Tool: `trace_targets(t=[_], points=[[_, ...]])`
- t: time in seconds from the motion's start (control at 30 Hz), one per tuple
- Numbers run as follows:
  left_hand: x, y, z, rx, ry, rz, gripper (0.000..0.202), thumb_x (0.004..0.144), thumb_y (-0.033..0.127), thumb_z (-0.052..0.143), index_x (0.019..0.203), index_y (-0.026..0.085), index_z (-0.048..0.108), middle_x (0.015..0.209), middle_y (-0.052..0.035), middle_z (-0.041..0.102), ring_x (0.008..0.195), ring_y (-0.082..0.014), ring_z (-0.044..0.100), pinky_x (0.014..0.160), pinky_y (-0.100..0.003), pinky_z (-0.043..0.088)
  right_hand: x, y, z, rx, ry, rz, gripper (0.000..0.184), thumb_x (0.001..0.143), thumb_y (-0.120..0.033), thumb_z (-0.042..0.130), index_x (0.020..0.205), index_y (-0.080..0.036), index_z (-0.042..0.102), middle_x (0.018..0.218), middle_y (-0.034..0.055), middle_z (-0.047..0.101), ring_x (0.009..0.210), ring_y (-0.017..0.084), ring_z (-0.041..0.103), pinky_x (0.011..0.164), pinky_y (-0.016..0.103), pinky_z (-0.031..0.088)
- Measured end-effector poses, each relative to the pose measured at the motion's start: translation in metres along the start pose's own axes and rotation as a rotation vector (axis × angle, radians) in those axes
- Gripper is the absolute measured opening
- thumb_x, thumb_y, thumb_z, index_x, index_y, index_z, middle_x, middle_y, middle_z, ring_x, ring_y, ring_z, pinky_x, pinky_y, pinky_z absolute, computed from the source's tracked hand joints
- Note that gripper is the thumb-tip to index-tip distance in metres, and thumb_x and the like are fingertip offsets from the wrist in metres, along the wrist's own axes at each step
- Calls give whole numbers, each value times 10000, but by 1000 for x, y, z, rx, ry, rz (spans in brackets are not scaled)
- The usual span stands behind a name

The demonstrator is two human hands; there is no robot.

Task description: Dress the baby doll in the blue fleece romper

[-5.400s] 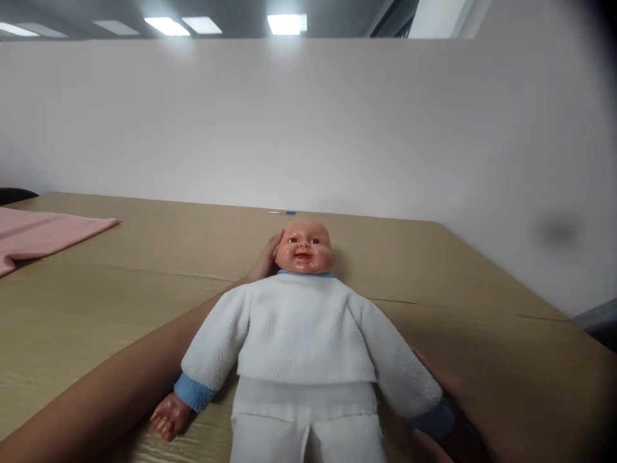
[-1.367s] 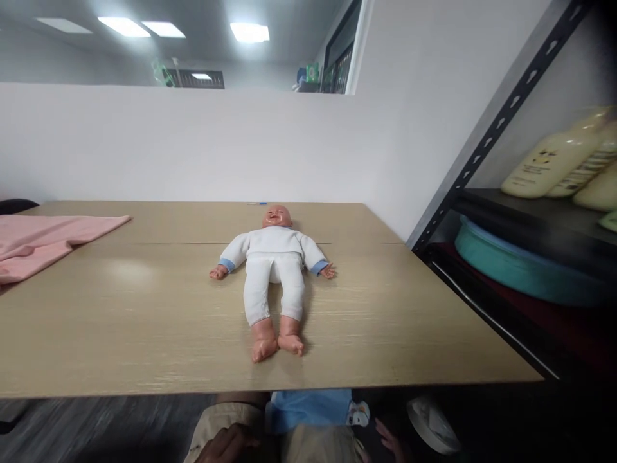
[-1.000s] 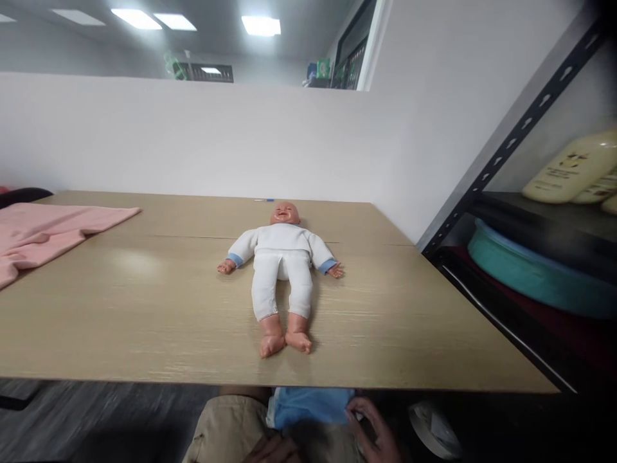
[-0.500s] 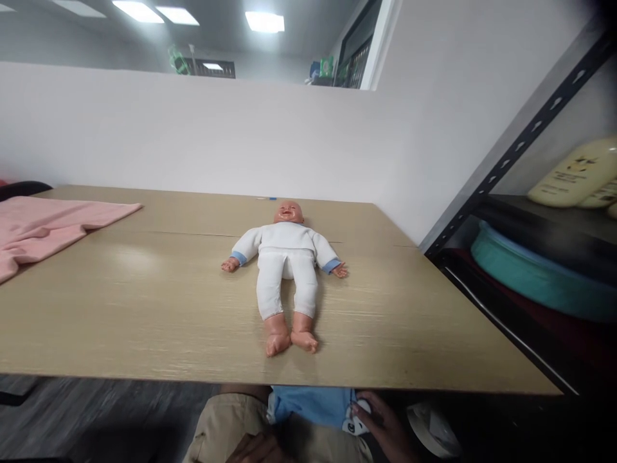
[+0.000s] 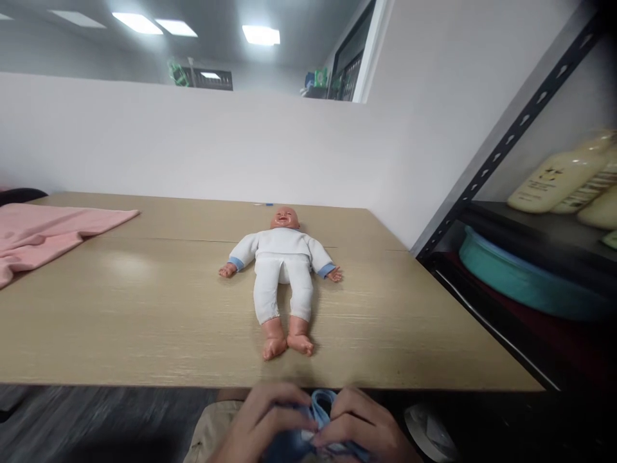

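Note:
At the table's front edge, my left hand (image 5: 270,418) pinches one side of a small blue garment (image 5: 324,400). My right hand (image 5: 359,424) has its fingers closed on the other side of it. Between the hands the garment's edge is bunched into a loop; the rest hangs low in the picture, partly hidden by my fingers. Beyond them a baby doll (image 5: 283,247) lies on its back on the wooden table (image 5: 159,321), feet towards me and arms spread. It wears a white top and white trousers with blue cuffs, and its feet are bare.
A pink cloth (image 5: 53,228) lies at the table's left. On the right, a metal shelf (image 5: 511,141) holds pale yellow bottles (image 5: 554,183) and a teal basin (image 5: 520,276). A white wall (image 5: 193,141) stands behind the table. Below right is a round white object (image 5: 429,431).
My left hand has risen from my lap and now grips the blue garment too. The garment has moved from lying over my lap to being bunched between both hands.

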State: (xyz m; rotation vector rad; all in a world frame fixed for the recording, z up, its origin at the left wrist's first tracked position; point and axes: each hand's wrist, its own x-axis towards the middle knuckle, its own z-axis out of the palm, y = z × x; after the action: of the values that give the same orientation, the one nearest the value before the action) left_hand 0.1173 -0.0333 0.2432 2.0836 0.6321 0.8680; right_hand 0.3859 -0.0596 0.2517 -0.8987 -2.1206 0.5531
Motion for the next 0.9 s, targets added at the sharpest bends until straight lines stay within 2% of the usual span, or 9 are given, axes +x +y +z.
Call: trace_targets(t=[0.07, 0.13, 0.2, 0.3, 0.4, 0.53, 0.63, 0.77, 0.9], points=[[17, 13, -16, -40, 62, -11, 473, 1027, 430, 698, 1466, 290, 588, 1505, -140, 571, 1435, -315, 519, 1229, -471, 420, 22, -16, -20, 5, 9, -50, 333, 893, -14, 657, 1065, -271, 781, 884, 20, 684, 843, 168, 668, 765, 263, 549], [36, 21, -31, -173, -29, -1, 627, 958, 462, 781, 1508, 289, 536, 1545, -138, 532, 1497, -342, 449, 1256, -503, 385, 46, -32, -41, 34, 21, -78, 332, 920, -26, 677, 1103, -283, 783, 899, 11, 690, 873, 158, 687, 806, 250, 568], [59, 27, -46, -276, -131, -37, 673, 894, 440, 855, 1479, 295, 556, 1472, -112, 585, 1412, -324, 513, 1205, -472, 432, 69, -46, -62, 49, -2, -58, 303, 945, -41, 695, 1079, -298, 786, 914, -3, 703, 903, 148, 700, 813, 237, 568], [96, 33, -66, -350, -146, -50, 442, 856, 421, 889, 1189, 210, 690, 1158, -74, 673, 1072, -246, 613, 976, -366, 524, 103, -57, -89, 36, 23, -39, 225, 934, -163, 835, 1089, -316, 776, 931, -31, 725, 854, 128, 688, 758, 226, 545], [132, 37, -85, -385, -158, -25, 370, 899, 470, 844, 1087, 181, 709, 949, -32, 607, 862, -179, 548, 766, -286, 484, 135, -59, -112, 42, 51, -82, 249, 890, -240, 907, 1093, -324, 789, 851, -51, 692, 743, 110, 628, 687, 223, 514], [173, 39, -109, -324, -196, 150, 297, 953, 439, 802, 937, 175, 669, 842, 6, 511, 816, -154, 505, 780, -288, 456, 173, -54, -132, 212, 31, 20, 268, 876, -300, 919, 1096, -275, 769, 770, -51, 629, 699, 112, 621, 671, 217, 533], [194, 33, -125, -394, -82, 301, 254, 1029, 383, 721, 913, 169, 646, 970, -35, 578, 931, -169, 578, 865, -299, 487, 192, -40, -134, 310, 73, 107, 320, 916, -357, 870, 1143, -238, 679, 857, -22, 625, 766, 129, 652, 694, 222, 557], [212, 17, -139, -550, 190, 393, 202, 1076, 340, 657, 963, 182, 604, 964, -27, 619, 845, -131, 612, 766, -238, 508, 208, -10, -126, 362, -216, 190, 379, 927, -407, 826, 1174, -229, 600, 973, 10, 682, 815, 153, 683, 664, 222, 547], [220, 1, -149, -637, 194, 342, 174, 1116, 362, 584, 1026, 214, 567, 690, 65, 508, 547, -73, 454, 564, -163, 411, 218, 17, -116, 120, -503, 71, 159, 931, -263, 762, 1068, -197, 716, 953, 13, 734, 843, 166, 660, 771, 267, 553]])
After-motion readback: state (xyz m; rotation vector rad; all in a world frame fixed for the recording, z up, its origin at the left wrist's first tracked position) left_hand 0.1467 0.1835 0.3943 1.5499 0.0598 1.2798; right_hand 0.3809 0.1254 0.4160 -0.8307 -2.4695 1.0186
